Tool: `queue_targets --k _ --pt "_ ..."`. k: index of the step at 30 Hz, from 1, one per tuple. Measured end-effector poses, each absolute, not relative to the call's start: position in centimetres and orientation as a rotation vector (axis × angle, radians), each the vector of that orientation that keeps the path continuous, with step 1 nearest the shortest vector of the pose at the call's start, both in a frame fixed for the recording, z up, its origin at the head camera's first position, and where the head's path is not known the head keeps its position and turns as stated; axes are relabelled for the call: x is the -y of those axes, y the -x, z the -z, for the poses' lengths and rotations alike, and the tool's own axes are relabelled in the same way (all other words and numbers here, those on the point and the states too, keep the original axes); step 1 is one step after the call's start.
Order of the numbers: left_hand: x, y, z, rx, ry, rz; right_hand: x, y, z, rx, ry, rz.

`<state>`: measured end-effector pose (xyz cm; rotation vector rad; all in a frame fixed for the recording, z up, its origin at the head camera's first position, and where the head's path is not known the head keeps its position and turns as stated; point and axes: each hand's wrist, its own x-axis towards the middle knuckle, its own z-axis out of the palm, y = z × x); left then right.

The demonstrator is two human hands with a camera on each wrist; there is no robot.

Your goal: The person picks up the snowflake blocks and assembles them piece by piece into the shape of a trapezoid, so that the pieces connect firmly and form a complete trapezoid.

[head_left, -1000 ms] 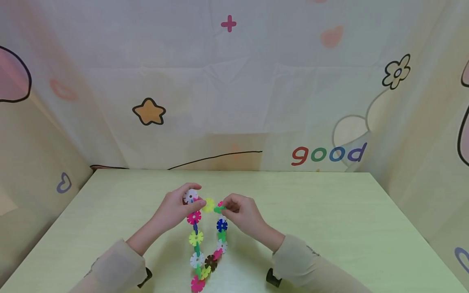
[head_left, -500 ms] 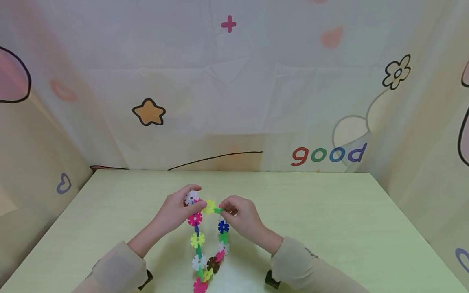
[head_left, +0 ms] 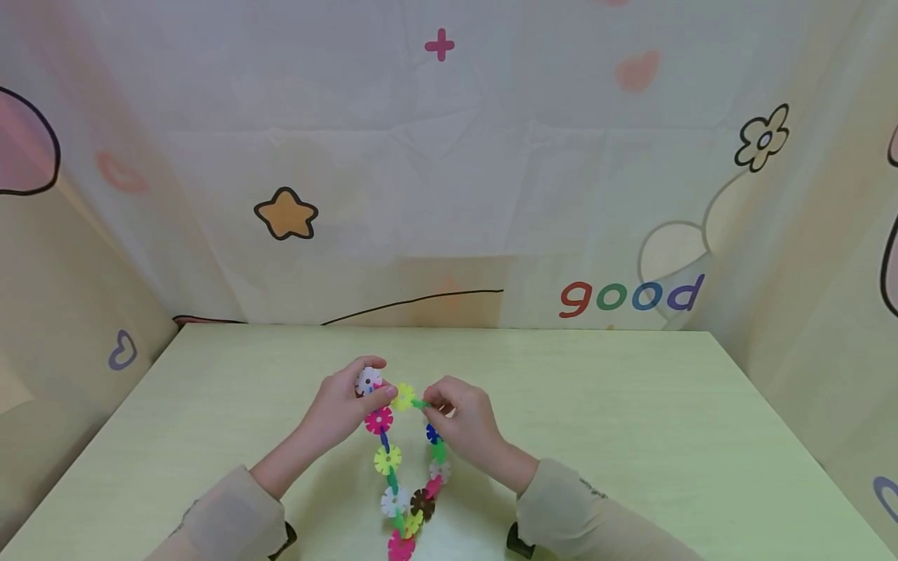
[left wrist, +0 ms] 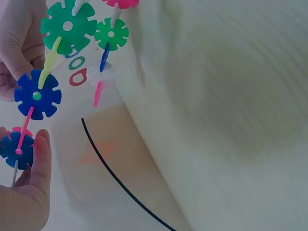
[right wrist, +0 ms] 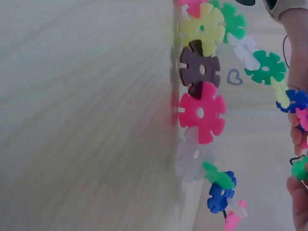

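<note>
A chain of slotted plastic snowflake discs hangs in a loop between both hands over the table. My left hand [head_left: 340, 401] grips its upper left end, around a white disc [head_left: 368, 380]; in the left wrist view a blue disc [left wrist: 18, 150] lies at the thumb. Beside the left thumb is a yellow disc [head_left: 403, 397], joined to a green disc [head_left: 419, 403]. My right hand [head_left: 468, 417] pinches that green disc [right wrist: 301, 168]. The right strand runs below the right hand, its top partly hidden. Low on the loop are a brown disc [head_left: 422, 505] and a pink disc [head_left: 401, 547].
The pale table [head_left: 596, 421] stretches out on both sides of the hands. A printed cloth [head_left: 449, 179] stands behind it and at the sides. Dark straps [head_left: 521, 541] show under the sleeves.
Both hands stay close together and shift only slightly. The hanging chain drifts to the right, and its right strand slips partly behind the right hand. The green disc's visible part gets smaller.
</note>
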<state>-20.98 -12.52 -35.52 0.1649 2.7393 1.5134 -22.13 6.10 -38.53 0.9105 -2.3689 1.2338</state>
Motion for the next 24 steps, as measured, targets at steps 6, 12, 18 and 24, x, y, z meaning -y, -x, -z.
queue_targets --k 6,12,18,24 --pt "12.0 20.7 35.4 -2.732 -0.158 -1.557 -6.3 22.2 39.1 2.254 -0.949 -1.229" --pt "11.6 20.6 35.3 -2.732 -0.159 -1.602 -6.4 22.1 39.4 2.167 -0.953 -1.242" --pt "11.1 20.5 35.4 -2.725 -0.139 -1.639 -6.5 22.0 39.6 2.139 -0.917 -1.285" --pt "11.2 20.6 35.7 -2.725 -0.143 -1.612 -6.8 22.1 39.4 2.157 -0.932 -1.238"
